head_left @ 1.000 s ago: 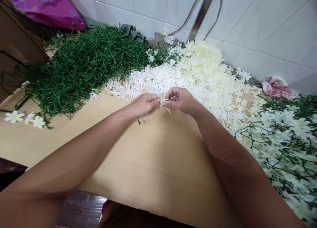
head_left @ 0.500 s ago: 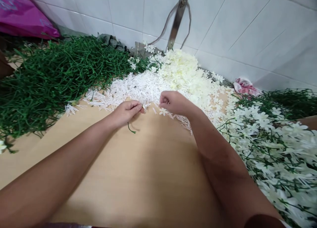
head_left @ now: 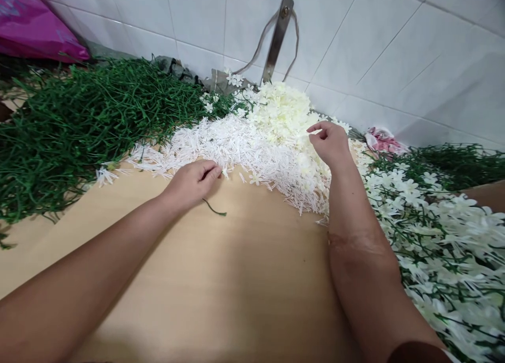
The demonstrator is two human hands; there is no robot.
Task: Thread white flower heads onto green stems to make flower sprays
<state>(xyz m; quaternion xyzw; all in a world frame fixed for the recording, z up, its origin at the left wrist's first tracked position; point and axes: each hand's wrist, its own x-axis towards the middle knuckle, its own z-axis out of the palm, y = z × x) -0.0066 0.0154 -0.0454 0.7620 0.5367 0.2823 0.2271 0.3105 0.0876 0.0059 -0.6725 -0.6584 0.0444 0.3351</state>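
My left hand [head_left: 194, 184] is closed in a pinch on a green artificial flower stem [head_left: 215, 209], whose lower end trails out beneath the fingers. A small white piece [head_left: 225, 173] shows at the fingertips. My right hand [head_left: 330, 143] is over the heap of cream flower petals [head_left: 280, 110], with thumb and forefinger a little apart and nothing visible between them. White stamen pieces [head_left: 232, 139] lie piled between the two hands. One loose white blossom [head_left: 254, 179] rests on the wooden board [head_left: 221, 279] near the left fingertips.
Green stems [head_left: 98, 105] form a large heap at the left. Stemmed white flowers [head_left: 445, 231] are massed at the right, beside my forearm. At the back, a metal strip [head_left: 277, 39] with a cord leans against the tiled wall [head_left: 343, 26]. A pink bag [head_left: 35, 29] sits at far left.
My right hand has moved right and away from the left hand, over to the cream petals. My left hand keeps its pinch on the stem, whose free end has swung slightly right.
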